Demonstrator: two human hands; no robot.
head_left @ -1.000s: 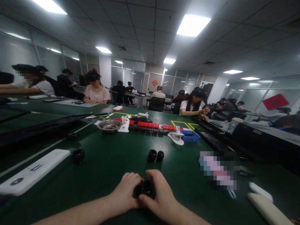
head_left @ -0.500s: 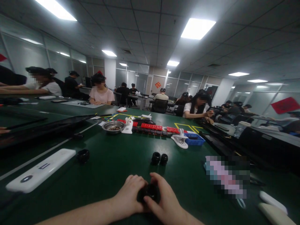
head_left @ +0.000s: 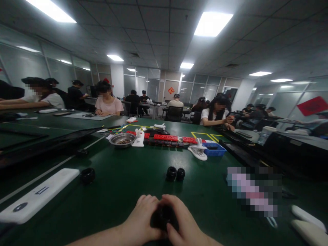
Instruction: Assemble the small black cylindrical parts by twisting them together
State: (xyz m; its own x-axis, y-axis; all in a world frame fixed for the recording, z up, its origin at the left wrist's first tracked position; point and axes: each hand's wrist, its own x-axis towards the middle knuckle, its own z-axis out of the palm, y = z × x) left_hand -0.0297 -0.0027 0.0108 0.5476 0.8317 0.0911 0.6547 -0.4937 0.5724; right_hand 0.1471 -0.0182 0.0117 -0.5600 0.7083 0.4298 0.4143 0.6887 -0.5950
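Note:
Both of my hands close around a dark, rounded black part [head_left: 165, 216] with a hole in its top, low in the middle of the view. My left hand [head_left: 142, 218] wraps its left side, and my right hand [head_left: 186, 220] curls round its right side with the thumb across the front. The lower portion of the part is hidden by my fingers. Beyond my hands stand two black ring-shaped parts [head_left: 171, 173] side by side on the green table [head_left: 123, 191]. Another black ring-shaped part [head_left: 87, 176] sits farther left.
A long white device [head_left: 41, 194] lies at left. Toward the back are a metal bowl [head_left: 121, 140] with small pieces, red strips [head_left: 165, 137], a white clip-like stand [head_left: 198, 152] and a blue tray [head_left: 214, 150]. White objects [head_left: 309, 218] lie at lower right. Other people sit around.
The camera view has shifted slightly. My right fingers have closed further over the black part, and my right thumb has moved right across it. Both hands still hold it.

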